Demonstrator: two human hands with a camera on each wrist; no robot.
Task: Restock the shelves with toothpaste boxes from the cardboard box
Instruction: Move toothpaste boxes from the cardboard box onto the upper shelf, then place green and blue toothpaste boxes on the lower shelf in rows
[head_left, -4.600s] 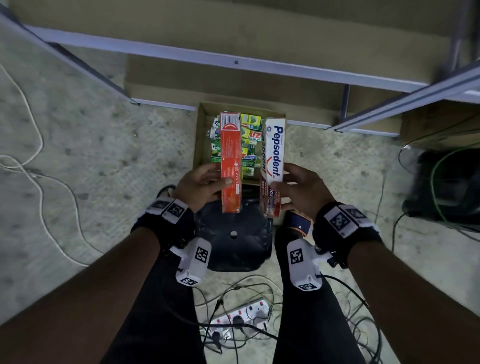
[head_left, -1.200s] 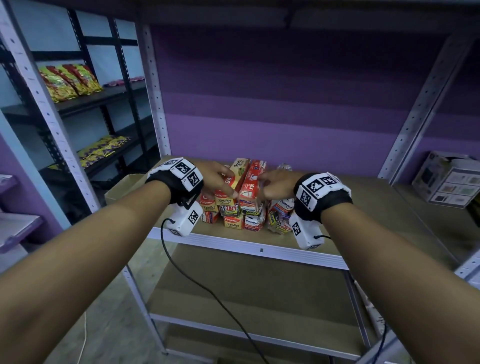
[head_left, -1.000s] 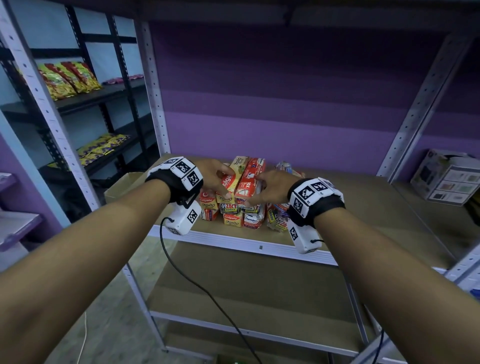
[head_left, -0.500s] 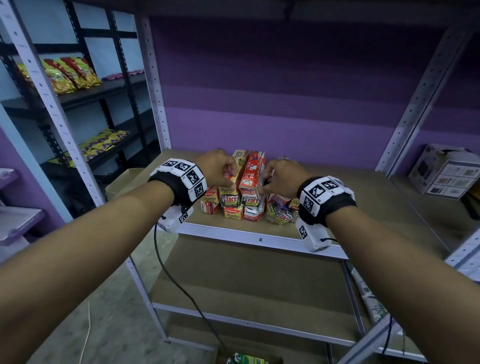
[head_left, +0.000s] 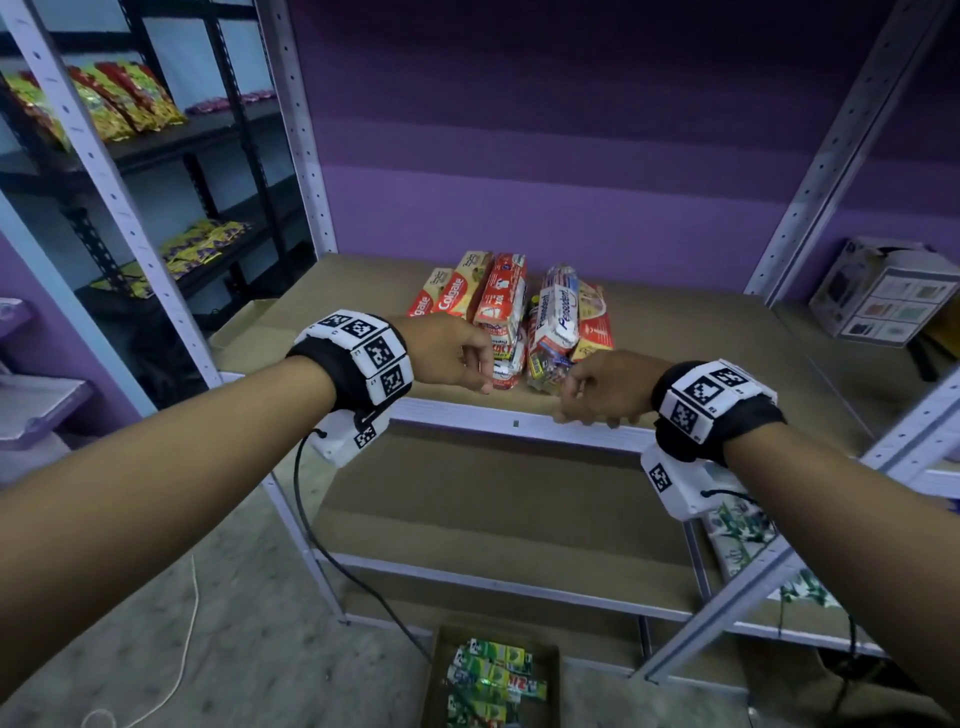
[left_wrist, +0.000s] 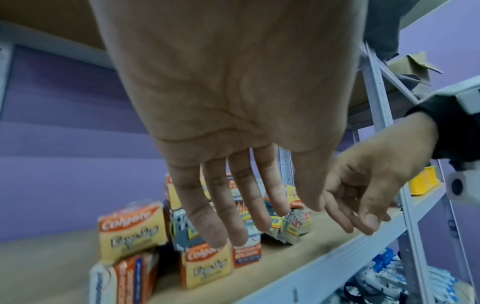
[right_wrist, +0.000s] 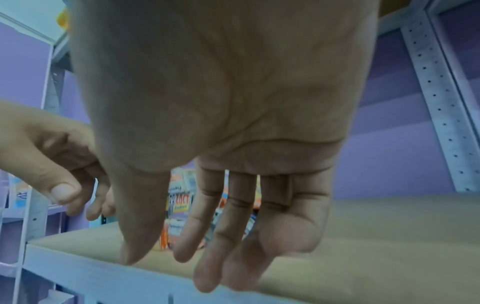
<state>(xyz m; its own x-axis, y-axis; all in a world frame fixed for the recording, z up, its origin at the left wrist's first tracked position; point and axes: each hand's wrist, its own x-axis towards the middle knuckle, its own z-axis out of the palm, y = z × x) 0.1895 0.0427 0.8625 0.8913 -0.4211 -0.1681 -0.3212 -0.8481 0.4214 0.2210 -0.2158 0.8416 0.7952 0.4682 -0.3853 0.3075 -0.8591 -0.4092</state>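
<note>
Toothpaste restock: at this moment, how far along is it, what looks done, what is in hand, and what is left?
Done: a pile of toothpaste boxes lies on the middle shelf, Colgate and Pepsodent among them. In hand: nothing; the left hand and right hand hang with relaxed fingers near the shelf's front edge, apart from the pile. Left: the cardboard box on the floor below holds more packs, so further trips seem needed.

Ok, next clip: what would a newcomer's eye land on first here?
Probably the pile of toothpaste boxes, red, white and yellow, at the front middle of the brown shelf. Just in front of it hang the left hand and right hand, both empty. Below on the floor sits the cardboard box, with packs inside.
</note>
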